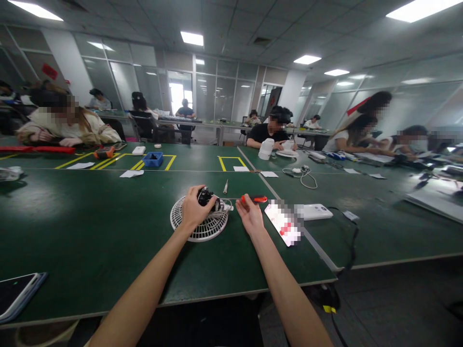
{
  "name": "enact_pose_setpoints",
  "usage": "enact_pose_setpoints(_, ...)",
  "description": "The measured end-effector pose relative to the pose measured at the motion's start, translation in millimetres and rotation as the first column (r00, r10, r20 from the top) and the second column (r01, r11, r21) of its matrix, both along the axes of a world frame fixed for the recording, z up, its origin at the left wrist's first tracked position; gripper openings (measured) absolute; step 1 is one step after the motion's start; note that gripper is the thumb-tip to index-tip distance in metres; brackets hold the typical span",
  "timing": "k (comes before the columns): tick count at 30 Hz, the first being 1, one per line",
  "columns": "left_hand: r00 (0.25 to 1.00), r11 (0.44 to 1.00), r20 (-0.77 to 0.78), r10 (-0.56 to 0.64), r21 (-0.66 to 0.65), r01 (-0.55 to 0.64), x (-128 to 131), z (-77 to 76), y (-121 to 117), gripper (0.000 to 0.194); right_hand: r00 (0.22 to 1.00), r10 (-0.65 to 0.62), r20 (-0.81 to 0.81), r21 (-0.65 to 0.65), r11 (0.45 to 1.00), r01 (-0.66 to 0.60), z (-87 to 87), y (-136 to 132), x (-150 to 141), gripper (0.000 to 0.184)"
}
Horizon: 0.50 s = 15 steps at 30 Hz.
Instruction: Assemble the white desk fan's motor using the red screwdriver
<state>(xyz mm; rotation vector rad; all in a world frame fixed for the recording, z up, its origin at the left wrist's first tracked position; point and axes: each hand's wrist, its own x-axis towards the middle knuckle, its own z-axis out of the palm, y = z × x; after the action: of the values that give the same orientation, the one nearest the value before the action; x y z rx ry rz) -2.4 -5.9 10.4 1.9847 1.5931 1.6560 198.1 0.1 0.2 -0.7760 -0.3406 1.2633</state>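
A round white fan grille (202, 234) lies flat on the green table before me. Over its middle sits a black motor (205, 195) with pale wires, and my left hand (194, 208) is wrapped around it. To the right, my right hand (250, 215) grips a red screwdriver (259, 198) between thumb and fingers. The screwdriver's thin shaft points left toward the motor's side; whether its tip touches anything cannot be made out. Beyond the grille lies a small pointed tool (226, 187) with a pale body.
Right of my right hand lie a lit phone (284, 224) and a white device (314, 212) with a black cable. A blue bin (153, 159) stands farther back. Another phone (21, 294) lies at the near left edge. A co-worker (273, 130) sits across the table.
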Motion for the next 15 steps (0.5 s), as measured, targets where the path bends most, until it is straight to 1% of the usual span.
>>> enact_pose_setpoints(3,1.0,1.0,0.003,0.003,0.003,-0.003,-1.1,-1.8,1.1,0.046,1.0,-0.004,0.019,-0.016,1.0,0.004,0.2,-0.5,-0.4,0.024)
enact_pose_setpoints(6,1.0,1.0,0.009,0.011,0.006,-0.011,-1.6,-2.3,1.2,0.045,0.999,-0.012,-0.033,0.004,1.0,0.013,3.5,-0.9,-1.1,0.021)
enact_pose_setpoints(10,1.0,1.0,0.013,0.006,0.001,-0.006,0.0,0.8,-1.1,0.044,0.995,0.025,-0.1,0.026,0.999,-0.023,6.6,-1.6,-2.8,0.018)
enact_pose_setpoints(15,1.0,1.0,0.005,0.009,0.008,-0.009,1.8,1.7,-1.5,0.044,0.99,0.031,-0.137,-0.002,0.999,-0.032,4.5,-2.3,-2.8,0.011)
